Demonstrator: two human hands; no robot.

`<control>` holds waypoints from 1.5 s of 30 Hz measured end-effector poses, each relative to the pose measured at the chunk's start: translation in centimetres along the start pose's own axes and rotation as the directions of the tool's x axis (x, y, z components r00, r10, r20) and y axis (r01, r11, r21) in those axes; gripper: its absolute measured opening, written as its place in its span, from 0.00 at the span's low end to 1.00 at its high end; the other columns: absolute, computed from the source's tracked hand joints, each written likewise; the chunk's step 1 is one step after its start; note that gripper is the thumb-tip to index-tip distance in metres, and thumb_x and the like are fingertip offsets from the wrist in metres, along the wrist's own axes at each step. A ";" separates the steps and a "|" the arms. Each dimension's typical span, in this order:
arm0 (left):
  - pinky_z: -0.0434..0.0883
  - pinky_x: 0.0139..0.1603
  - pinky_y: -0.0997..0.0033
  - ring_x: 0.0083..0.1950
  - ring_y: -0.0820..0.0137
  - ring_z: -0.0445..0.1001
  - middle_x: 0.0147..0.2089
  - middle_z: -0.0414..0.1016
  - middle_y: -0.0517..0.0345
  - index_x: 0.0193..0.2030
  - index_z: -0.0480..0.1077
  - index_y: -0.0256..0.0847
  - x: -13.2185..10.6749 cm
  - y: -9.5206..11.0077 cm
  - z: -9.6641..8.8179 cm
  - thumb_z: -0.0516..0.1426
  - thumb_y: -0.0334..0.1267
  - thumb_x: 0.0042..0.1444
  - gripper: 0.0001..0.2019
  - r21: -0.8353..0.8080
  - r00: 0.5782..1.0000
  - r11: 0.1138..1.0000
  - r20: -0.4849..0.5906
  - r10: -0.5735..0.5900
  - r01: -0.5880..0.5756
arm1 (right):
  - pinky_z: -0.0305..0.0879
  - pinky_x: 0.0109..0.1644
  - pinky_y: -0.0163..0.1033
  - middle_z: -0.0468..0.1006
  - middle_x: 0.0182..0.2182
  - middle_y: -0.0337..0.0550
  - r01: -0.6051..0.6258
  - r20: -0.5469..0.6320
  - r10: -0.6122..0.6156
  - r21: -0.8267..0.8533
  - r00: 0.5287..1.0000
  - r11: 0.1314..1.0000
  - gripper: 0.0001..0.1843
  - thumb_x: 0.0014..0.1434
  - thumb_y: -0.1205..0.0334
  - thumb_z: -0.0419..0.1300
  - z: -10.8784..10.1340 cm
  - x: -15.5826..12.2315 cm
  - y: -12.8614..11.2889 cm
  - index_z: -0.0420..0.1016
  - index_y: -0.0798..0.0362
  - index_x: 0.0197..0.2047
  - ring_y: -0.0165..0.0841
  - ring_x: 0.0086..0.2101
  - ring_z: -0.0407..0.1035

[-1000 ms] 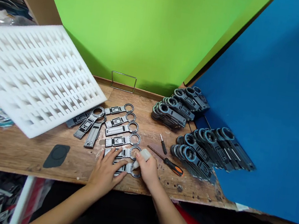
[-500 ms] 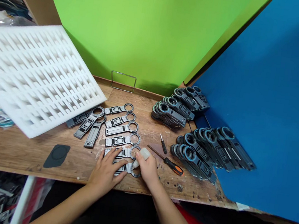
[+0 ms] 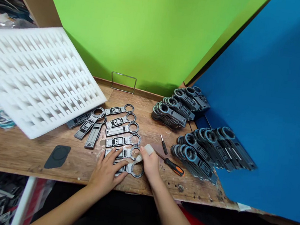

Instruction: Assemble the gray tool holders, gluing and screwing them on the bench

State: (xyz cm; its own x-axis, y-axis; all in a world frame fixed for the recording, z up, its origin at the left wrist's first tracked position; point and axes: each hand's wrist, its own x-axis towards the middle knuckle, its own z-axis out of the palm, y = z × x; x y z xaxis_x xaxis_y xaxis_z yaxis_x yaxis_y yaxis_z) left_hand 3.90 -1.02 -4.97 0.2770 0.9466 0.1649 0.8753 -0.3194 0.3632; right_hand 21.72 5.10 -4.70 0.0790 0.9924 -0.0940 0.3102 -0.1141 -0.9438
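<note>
My right hand (image 3: 151, 166) grips a small white squeeze bottle (image 3: 148, 149), its nozzle pointing down and left at the ring of the nearest grey plastic part (image 3: 137, 170). Across that part's flat arm and the one beyond it lies my left hand (image 3: 107, 169), fingers spread, covering much of both. The second grey part (image 3: 134, 153) shows its ring beside the bottle tip. Further back, more such parts (image 3: 121, 131) form a column, each with a ring at its right end. I cannot tell whether the nozzle touches the ring.
A slotted white foam tray (image 3: 40, 78) leans at the left. Stacks of ringed parts (image 3: 172, 112) and further stacks (image 3: 209, 147) stand at the right. An orange-handled screwdriver (image 3: 174, 167), a small black screwdriver (image 3: 164, 145) and a dark flat piece (image 3: 58, 156) lie on the wooden table.
My right hand and the bottle have shifted slightly up and to the right, from the near side of the nearest ring to its upper left rim. My left hand stays in place.
</note>
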 end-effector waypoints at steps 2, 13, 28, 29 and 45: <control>0.50 0.62 0.37 0.65 0.50 0.57 0.63 0.61 0.51 0.48 0.72 0.54 0.0 0.0 0.0 0.57 0.44 0.55 0.13 -0.001 1.000 1.000 0.004 0.000 0.000 | 0.58 0.30 0.34 0.69 0.20 0.35 -0.004 -0.021 0.004 0.014 1.000 1.000 0.18 0.55 0.46 0.55 -0.1 0.2 0.1 0.64 0.51 0.23 0.31 0.24 0.61; 0.50 0.62 0.37 0.64 0.50 0.57 0.64 0.60 0.52 0.47 0.72 0.53 0.0 0.1 0.1 0.56 0.44 0.55 0.13 -0.004 1.000 1.000 0.009 -0.008 0.008 | 0.58 0.30 0.35 0.68 0.20 0.36 -0.020 -0.151 0.024 0.032 0.988 0.999 0.20 0.53 0.44 0.56 -1.2 0.0 -0.3 0.64 0.52 0.22 0.32 0.25 0.61; 0.51 0.62 0.37 0.65 0.50 0.56 0.64 0.61 0.52 0.48 0.72 0.53 -0.1 0.0 0.4 0.56 0.44 0.55 0.13 0.009 1.000 1.000 -0.014 -0.001 0.002 | 0.63 0.33 0.37 0.72 0.23 0.40 -0.030 -0.269 0.023 -0.020 0.963 0.999 0.20 0.54 0.43 0.56 -2.6 -2.7 0.8 0.68 0.53 0.28 0.34 0.26 0.66; 0.51 0.62 0.37 0.65 0.50 0.56 0.64 0.61 0.52 0.48 0.72 0.53 -0.1 0.0 0.4 0.56 0.44 0.55 0.13 0.010 1.000 1.000 -0.014 -0.003 0.003 | 0.63 0.33 0.37 0.73 0.23 0.40 -0.030 -0.270 0.023 -0.023 0.963 0.999 0.20 0.54 0.43 0.56 -2.6 -2.8 1.0 0.68 0.53 0.28 0.34 0.26 0.66; 0.42 0.65 0.37 0.65 0.52 0.56 0.64 0.62 0.59 0.49 0.70 0.52 0.0 0.1 0.2 0.55 0.44 0.57 0.13 -0.002 0.999 0.999 0.001 0.039 -0.039 | 0.56 0.22 0.34 0.67 0.16 0.34 -0.162 -0.244 0.226 0.255 0.943 0.953 0.21 0.48 0.41 0.61 -3.7 -3.5 1.2 0.65 0.51 0.23 0.29 0.19 0.60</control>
State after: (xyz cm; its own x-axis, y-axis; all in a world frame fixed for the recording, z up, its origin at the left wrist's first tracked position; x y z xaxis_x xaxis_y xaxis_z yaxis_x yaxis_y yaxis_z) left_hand 4.05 -1.08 -5.13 0.3110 0.9336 0.1779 0.8632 -0.3558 0.3581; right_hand 25.28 1.30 -4.33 0.3756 0.8992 -0.2244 0.0413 -0.2581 -0.9652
